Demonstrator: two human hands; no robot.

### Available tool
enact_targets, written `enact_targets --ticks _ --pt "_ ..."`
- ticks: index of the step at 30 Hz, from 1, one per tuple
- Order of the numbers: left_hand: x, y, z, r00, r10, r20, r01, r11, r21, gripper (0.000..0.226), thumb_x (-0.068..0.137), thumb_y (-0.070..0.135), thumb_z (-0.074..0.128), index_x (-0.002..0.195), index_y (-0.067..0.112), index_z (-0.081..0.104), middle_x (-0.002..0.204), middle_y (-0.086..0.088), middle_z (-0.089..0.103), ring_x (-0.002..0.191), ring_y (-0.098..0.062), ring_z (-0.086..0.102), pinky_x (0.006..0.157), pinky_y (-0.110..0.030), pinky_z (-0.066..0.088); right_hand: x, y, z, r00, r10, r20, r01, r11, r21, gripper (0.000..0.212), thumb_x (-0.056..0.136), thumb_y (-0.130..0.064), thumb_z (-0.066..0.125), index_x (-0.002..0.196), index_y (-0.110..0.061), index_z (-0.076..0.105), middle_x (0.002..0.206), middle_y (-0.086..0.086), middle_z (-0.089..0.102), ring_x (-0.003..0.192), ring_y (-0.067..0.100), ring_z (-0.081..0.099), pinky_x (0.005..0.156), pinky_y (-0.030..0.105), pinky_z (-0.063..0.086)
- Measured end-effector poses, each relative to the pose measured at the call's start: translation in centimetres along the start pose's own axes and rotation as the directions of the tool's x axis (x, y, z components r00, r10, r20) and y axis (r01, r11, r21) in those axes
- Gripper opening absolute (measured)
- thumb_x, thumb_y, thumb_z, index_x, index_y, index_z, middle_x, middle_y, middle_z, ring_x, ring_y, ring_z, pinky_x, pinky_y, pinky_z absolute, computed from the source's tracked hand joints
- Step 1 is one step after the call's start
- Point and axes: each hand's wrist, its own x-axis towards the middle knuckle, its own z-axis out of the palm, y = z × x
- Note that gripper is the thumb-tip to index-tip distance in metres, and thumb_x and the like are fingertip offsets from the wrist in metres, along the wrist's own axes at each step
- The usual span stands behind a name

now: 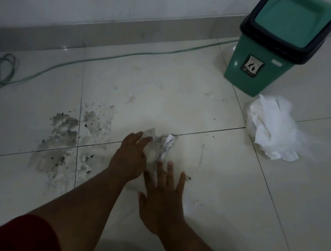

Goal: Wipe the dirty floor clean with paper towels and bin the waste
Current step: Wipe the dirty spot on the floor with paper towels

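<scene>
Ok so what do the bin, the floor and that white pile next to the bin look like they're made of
The bin looks like moulded plastic: smooth green body, dark rim, swing lid. The floor seems to be glazed ceramic tile, pale and glossy, with grout lines and light reflections. The white pile looks like soft, crumpled paper towel, matte and creased, though blur leaves it uncertain.

A teal-green bin (259,68) with a black rim and a small white label printed with a dark figure is standing at the upper right of the frame, and a green cord (97,59) is trailing across the upper left. The glossy cream-white floor tiles (224,195), crossed by thin dark grout lines, are showing a grey, black-speckled smear of dirt (65,134) at centre left. A grey-stained white paper towel (159,145) is lying at centre, a clean white heap of paper towels (272,128) is sitting at the right, and a red sleeve (22,235) is showing at the lower left.
</scene>
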Motion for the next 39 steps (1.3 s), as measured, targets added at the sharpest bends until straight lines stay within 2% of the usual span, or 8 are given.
enact_targets --ticks 3,7,19,24,27,34,36,39 --pt "1.7 -0.2 0.3 0.973 0.045 0.224 -0.092 0.975 0.2 0.069 0.095 0.015 0.045 0.157 0.026 0.018 0.167 -0.005 0.0 0.154 -0.024 -0.004 0.124 -0.04 0.012 -0.9 -1.7 1.8 0.997 0.027 0.066 -0.029 0.999 0.028 0.087 0.091 -0.059 0.039 0.159 -0.012 0.01 0.167 0.01 -0.011 0.154 0.032 -0.005 0.119 0.063 -0.008" --pt "2.4 0.2 0.7 0.929 0.035 0.369 -0.157 0.939 0.306 0.073 0.095 0.023 0.044 0.159 0.019 0.008 0.167 -0.005 -0.009 0.153 -0.022 -0.01 0.124 -0.039 0.01 -1.6 -2.6 2.8 0.99 0.12 0.074 -0.125 0.99 0.066 0.093 0.089 -0.064 0.039 0.156 -0.003 0.017 0.167 0.014 0.006 0.155 0.03 -0.003 0.119 0.063 -0.001" --pt "-2.2 2.9 2.8 0.98 0.083 0.179 -0.13 0.955 0.266 0.06 0.093 0.04 0.043 0.151 0.027 0.034 0.16 0.001 0.029 0.149 -0.024 0.02 0.112 -0.041 0.03 -1.2 4.9 1.1 0.961 -0.177 0.214 0.201 0.975 -0.096 0.089 0.088 -0.08 0.004 0.156 -0.026 -0.016 0.163 -0.004 -0.026 0.145 0.019 -0.038 0.115 0.061 -0.02" --pt "-1.3 3.2 1.6 0.983 0.088 0.16 -0.11 0.985 0.131 0.067 0.081 0.035 0.051 0.145 0.017 0.039 0.151 -0.009 0.036 0.137 -0.033 0.035 0.102 -0.046 0.044 -1.0 7.0 -0.6 0.927 -0.268 0.262 0.311 0.94 -0.139 0.091 0.088 -0.08 0.004 0.16 -0.024 0.0 0.166 -0.002 -0.018 0.147 0.021 -0.034 0.113 0.063 -0.022" --pt "0.3 2.8 1.4 0.978 0.094 0.187 -0.112 0.99 0.088 0.071 0.088 0.027 0.055 0.153 0.017 0.028 0.163 -0.007 0.019 0.146 -0.029 0.021 0.114 -0.044 0.034 -0.9 4.5 -1.0 0.967 -0.189 0.173 0.203 0.977 -0.064 0.09 0.091 -0.077 0.009 0.158 -0.018 0.02 0.167 0.007 -0.01 0.151 0.028 -0.025 0.114 0.066 -0.016" --pt "1.9 2.5 1.4 0.918 0.279 0.282 -0.317 0.944 0.097 0.059 0.096 0.013 0.047 0.152 0.006 0.03 0.162 -0.009 0.025 0.151 -0.02 0.015 0.119 -0.02 -0.006 -1.2 -2.2 2.0 0.956 0.292 0.029 -0.292 0.935 0.202 0.092 0.092 -0.069 0.021 0.157 -0.011 -0.006 0.165 0.01 -0.016 0.152 0.033 -0.017 0.121 0.056 -0.007" --pt "1.4 2.7 0.7 0.907 0.285 0.311 -0.324 0.943 0.08 0.057 0.093 0.01 0.043 0.148 0.003 0.036 0.159 -0.012 0.03 0.15 -0.023 0.021 0.121 -0.023 -0.001 -1.0 -2.9 2.6 0.929 0.368 0.037 -0.367 0.905 0.216 0.092 0.093 -0.07 0.021 0.157 -0.008 -0.001 0.166 0.012 -0.008 0.153 0.031 -0.014 0.122 0.055 -0.003" --pt "0.4 3.6 0.5 0.896 0.388 0.217 -0.412 0.908 0.075 0.055 0.082 0.018 0.038 0.123 -0.01 0.061 0.13 -0.026 0.061 0.124 -0.041 0.057 0.11 -0.05 0.042 -1.2 -2.7 3.0 0.934 0.358 -0.006 -0.347 0.909 0.233 0.089 0.094 -0.068 0.026 0.157 -0.005 0.016 0.166 0.014 0.011 0.154 0.032 0.003 0.123 0.053 0.01"
